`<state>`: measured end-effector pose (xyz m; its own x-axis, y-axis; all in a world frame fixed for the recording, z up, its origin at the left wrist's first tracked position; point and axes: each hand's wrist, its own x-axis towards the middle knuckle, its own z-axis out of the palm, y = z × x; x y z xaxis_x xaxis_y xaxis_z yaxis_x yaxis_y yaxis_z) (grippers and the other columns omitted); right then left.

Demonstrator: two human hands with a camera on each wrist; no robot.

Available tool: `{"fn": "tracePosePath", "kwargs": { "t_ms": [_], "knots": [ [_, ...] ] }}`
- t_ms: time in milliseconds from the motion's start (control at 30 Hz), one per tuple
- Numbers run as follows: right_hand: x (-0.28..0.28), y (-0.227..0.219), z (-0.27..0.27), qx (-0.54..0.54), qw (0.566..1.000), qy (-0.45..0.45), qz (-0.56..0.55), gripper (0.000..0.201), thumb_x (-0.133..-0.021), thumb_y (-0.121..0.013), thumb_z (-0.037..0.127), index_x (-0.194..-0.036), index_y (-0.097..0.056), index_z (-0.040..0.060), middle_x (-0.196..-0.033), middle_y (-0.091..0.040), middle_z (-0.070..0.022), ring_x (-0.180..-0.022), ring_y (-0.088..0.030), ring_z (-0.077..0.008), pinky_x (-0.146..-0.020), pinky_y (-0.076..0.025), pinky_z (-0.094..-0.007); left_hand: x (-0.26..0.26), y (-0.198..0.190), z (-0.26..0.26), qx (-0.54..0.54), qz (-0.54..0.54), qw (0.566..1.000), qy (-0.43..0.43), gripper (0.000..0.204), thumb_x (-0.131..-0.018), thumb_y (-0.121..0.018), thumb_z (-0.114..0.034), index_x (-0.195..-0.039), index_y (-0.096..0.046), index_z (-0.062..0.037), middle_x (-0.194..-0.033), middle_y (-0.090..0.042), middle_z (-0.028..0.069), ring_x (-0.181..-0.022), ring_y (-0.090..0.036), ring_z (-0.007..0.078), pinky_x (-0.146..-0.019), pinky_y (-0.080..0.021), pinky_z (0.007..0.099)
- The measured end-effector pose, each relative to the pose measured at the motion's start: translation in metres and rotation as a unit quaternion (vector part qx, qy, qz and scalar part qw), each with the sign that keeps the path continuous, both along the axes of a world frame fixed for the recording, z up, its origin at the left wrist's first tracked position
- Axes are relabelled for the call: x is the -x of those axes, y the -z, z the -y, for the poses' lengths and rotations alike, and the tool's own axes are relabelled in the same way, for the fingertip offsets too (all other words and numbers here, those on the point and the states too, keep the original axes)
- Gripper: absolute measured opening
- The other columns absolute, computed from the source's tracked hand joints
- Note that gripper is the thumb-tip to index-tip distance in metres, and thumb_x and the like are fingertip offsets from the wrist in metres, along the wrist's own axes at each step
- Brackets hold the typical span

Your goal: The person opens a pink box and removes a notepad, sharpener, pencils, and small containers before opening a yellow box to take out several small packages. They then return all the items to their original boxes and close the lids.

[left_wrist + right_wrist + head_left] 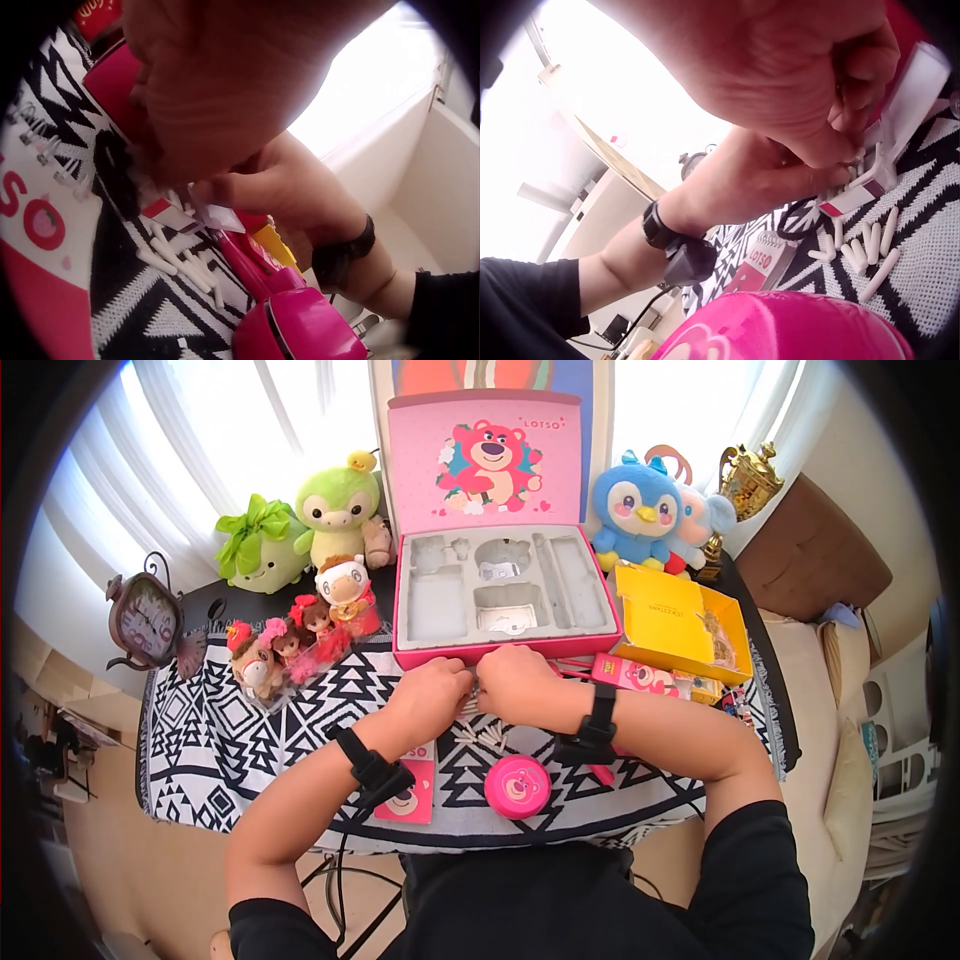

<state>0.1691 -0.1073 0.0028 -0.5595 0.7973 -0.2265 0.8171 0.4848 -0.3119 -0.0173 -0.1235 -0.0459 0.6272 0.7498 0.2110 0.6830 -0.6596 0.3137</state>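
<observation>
Both hands meet just in front of the pink gift box (505, 650). They work at a small lidded box (862, 191) with white, chalk-like sticks inside, its clear flap raised. My left hand (432, 695) holds the small box near its end, thumb and fingers at the wall. Curled over the opening, my right hand (525, 685) has its fingertips on the sticks there and pinches at one; the tips are partly hidden. Several loose white sticks (870, 244) lie on the patterned cloth (300, 740) below. A round pink case (517, 786) with a bear face sits nearer my body.
A spiral notepad (405, 800) lies under my left forearm. To the right are a pink bear carton (635, 673) and an open yellow box (680, 620). Small dolls (310, 625), a clock (155, 620) and plush toys (340, 510) stand at the left and back.
</observation>
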Motion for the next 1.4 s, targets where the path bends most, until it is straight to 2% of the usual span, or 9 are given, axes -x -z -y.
{"fn": "tracePosePath", "kwargs": {
  "t_ms": [133,200,300,633,700,933,1133,1200,1400],
  "knots": [
    [-0.019,0.006,0.009,-0.007,1.0,-0.024,-0.011,0.022,-0.078,-0.073,0.019,-0.087,-0.074,-0.0013,-0.091,-0.072,-0.0234,-0.088,-0.072,-0.0407,-0.078,-0.059,-0.0494,0.002,0.002,0.001,-0.002,-0.019,1.0,-0.001,0.009,-0.082,-0.068,-0.008,-0.089,-0.065,-0.0054,-0.09,-0.063,0.0113,-0.091,-0.063,0.0337,-0.079,-0.054,0.0439],
    [-0.027,0.02,0.014,-0.031,0.996,-0.058,-0.061,0.014,-0.076,-0.072,0.021,-0.075,-0.074,0.0068,-0.075,-0.07,-0.0183,-0.077,-0.07,-0.0395,-0.071,-0.057,-0.0495,0.002,0.005,0.0,-0.006,-0.014,1.0,0.006,0.008,-0.083,-0.067,-0.009,-0.089,-0.065,-0.0058,-0.091,-0.063,0.0113,-0.092,-0.063,0.0333,-0.08,-0.054,0.0435],
    [-0.026,0.025,0.02,0.003,0.997,-0.072,-0.016,0.024,-0.081,-0.072,0.022,-0.084,-0.074,-0.0011,-0.088,-0.072,-0.0228,-0.084,-0.072,-0.0403,-0.075,-0.058,-0.0504,0.002,0.003,-0.002,-0.004,-0.042,0.999,0.019,0.009,-0.083,-0.067,-0.01,-0.09,-0.064,-0.0058,-0.091,-0.062,0.0115,-0.093,-0.063,0.0331,-0.08,-0.054,0.0432],
    [-0.032,0.025,0.02,-0.018,0.996,-0.081,-0.035,0.027,-0.086,-0.072,0.027,-0.085,-0.074,0.0008,-0.089,-0.072,-0.0224,-0.087,-0.071,-0.0401,-0.078,-0.057,-0.0511,0.0,0.002,-0.001,-0.042,-0.076,0.996,0.037,0.013,-0.081,-0.067,-0.012,-0.091,-0.062,-0.0055,-0.091,-0.063,0.0118,-0.093,-0.063,0.0324,-0.081,-0.053,0.0428],
    [-0.039,0.018,0.019,-0.068,0.995,-0.042,-0.055,0.018,-0.083,-0.072,0.023,-0.084,-0.076,0.0056,-0.084,-0.071,-0.0168,-0.082,-0.069,-0.0382,-0.074,-0.056,-0.049,0.001,0.0,-0.001,-0.034,-0.028,0.998,0.039,0.013,-0.08,-0.067,-0.01,-0.091,-0.062,-0.0056,-0.089,-0.063,0.0123,-0.091,-0.063,0.033,-0.08,-0.053,0.0438],
    [-0.064,0.011,0.013,-0.063,0.996,-0.013,-0.058,0.023,-0.087,-0.07,0.026,-0.085,-0.075,0.0033,-0.087,-0.072,-0.0207,-0.084,-0.071,-0.0407,-0.078,-0.057,-0.0509,-0.01,-0.015,0.034,0.108,0.079,0.991,0.002,0.009,-0.083,-0.07,-0.008,-0.091,-0.066,-0.0046,-0.085,-0.067,0.0146,-0.084,-0.066,0.0362,-0.075,-0.053,0.0453],
    [-0.066,0.004,0.02,-0.102,0.991,-0.018,-0.085,0.024,-0.084,-0.073,0.018,-0.102,-0.07,0.0022,-0.106,-0.065,-0.0191,-0.104,-0.064,-0.0385,-0.083,-0.056,-0.049,-0.009,-0.012,0.043,0.104,0.114,0.987,-0.045,0.01,-0.085,-0.071,-0.008,-0.093,-0.072,-0.0027,-0.085,-0.069,0.0163,-0.081,-0.068,0.037,-0.074,-0.056,0.0436],
    [-0.065,0.001,0.019,-0.096,0.994,-0.037,-0.026,0.041,-0.08,-0.077,0.017,-0.118,-0.067,0.0054,-0.117,-0.059,-0.0141,-0.114,-0.057,-0.0349,-0.089,-0.054,-0.0462,-0.006,-0.01,0.045,0.103,0.088,0.99,-0.043,0.01,-0.085,-0.071,-0.008,-0.094,-0.072,-0.0025,-0.087,-0.07,0.0163,-0.083,-0.069,0.0371,-0.076,-0.056,0.0436],
    [-0.064,0.016,0.014,-0.114,0.99,-0.079,-0.003,0.041,-0.079,-0.077,0.014,-0.117,-0.065,0.0046,-0.117,-0.059,-0.0138,-0.115,-0.057,-0.0341,-0.088,-0.055,-0.0457,-0.002,-0.004,0.041,0.061,0.085,0.994,-0.035,0.011,-0.086,-0.071,-0.007,-0.096,-0.072,-0.0031,-0.09,-0.071,0.0167,-0.084,-0.069,0.037,-0.077,-0.056,0.0437]
  ]
}}
